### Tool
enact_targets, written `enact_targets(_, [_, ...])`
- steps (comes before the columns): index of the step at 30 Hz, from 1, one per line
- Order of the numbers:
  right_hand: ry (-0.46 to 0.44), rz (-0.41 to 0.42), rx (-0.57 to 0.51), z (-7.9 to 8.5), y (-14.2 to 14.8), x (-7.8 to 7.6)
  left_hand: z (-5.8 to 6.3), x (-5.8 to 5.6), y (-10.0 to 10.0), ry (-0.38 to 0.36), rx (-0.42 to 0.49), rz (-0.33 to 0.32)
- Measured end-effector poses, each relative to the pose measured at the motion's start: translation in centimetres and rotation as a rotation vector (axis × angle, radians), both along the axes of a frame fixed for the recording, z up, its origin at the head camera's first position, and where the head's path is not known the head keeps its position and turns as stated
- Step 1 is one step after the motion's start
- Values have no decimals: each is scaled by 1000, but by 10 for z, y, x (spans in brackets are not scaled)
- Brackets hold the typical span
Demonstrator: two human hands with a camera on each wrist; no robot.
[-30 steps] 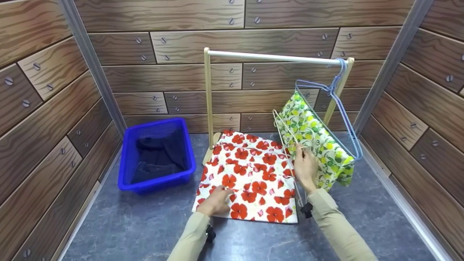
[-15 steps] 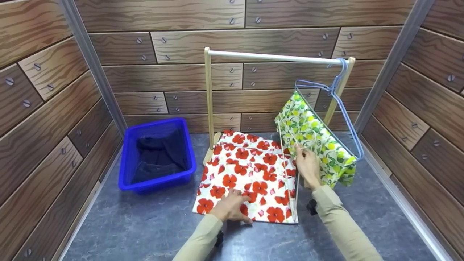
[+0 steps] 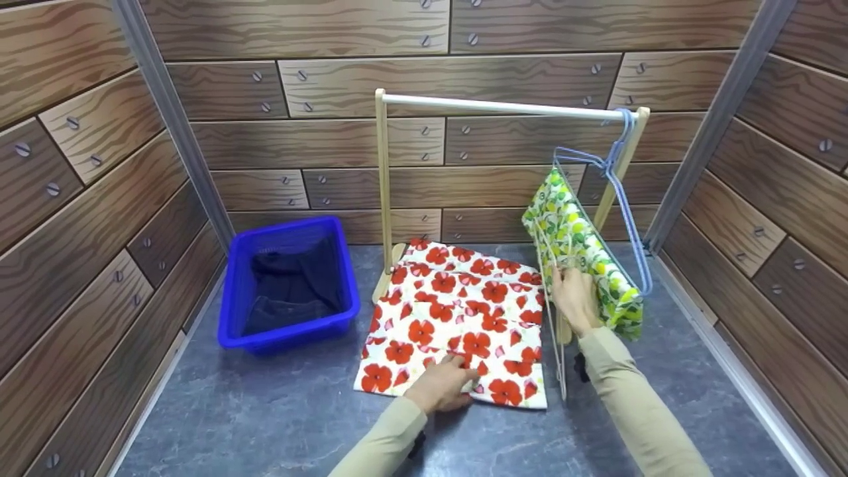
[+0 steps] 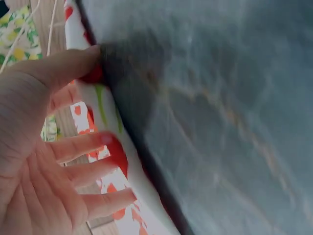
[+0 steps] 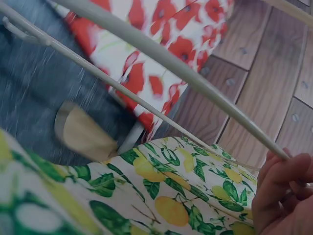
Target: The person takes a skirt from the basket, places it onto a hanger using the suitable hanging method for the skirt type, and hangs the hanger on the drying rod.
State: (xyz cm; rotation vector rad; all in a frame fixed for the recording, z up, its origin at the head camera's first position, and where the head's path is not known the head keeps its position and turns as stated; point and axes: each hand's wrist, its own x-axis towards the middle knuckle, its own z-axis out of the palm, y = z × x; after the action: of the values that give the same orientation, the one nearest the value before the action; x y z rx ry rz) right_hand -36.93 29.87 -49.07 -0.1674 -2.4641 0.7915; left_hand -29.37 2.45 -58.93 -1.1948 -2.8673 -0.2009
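A white cloth printed with red flowers [image 3: 437, 311] lies folded on the floor. My left hand [image 3: 440, 385] is at its front edge. In the left wrist view, the thumb meets that edge and the fairly straight fingers [image 4: 83, 147] touch the cloth. My right hand [image 3: 575, 298] pinches a thin white clothes hanger [image 5: 210, 93] along its bar, just right of the flowered cloth. Behind that hand a lemon-print cloth [image 3: 563, 218] hangs from a blue hanger [image 3: 623, 179], partly covered by the hand and the white hanger.
A wooden clothes rack with a white rail [image 3: 503, 106] stands at the back, the blue hanger at its right end. To the left sits a blue basket [image 3: 354, 308] with dark clothing [image 3: 291, 285] inside. Wood-patterned walls [image 3: 530, 73] enclose the grey floor [image 3: 265, 411].
My right hand has shifted right with the white hanger, off the flowered cloth. The lemon-print cloth has swung right. My left hand has moved right along the front edge.
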Motion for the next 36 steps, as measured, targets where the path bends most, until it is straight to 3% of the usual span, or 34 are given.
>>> enact_targets(4, [-21, 2, 21, -2, 2, -4, -2, 3, 10, 22, -10, -14])
enact_targets(10, [-66, 15, 18, -1, 4, -9, 0, 5, 21, -21, -33, 31])
enact_targets(13, [-92, 20, 21, 0, 6, -11, 1, 2, 23, 15, 5, 26])
enact_targets(16, [-110, 25, 15, 1, 8, -12, 0, -4, 23, 38, 156, 27])
enact_targets(19, [-132, 30, -10, 0, 12, -12, 0, -12, 21, 5, 414, 65])
enact_targets(23, [-199, 48, -66, -4, 19, -14, 3, -23, 17, -84, 777, 186])
enact_targets(26, [-245, 60, -104, -5, 23, -15, 10, -31, 16, -146, 988, 306])
enact_targets(31, [-289, 46, -132, -5, 25, -18, 19, -37, 12, -211, 1197, 461])
enact_targets(36, [-315, 51, -147, -5, 26, -20, 22, -42, 7, -219, 1321, 505])
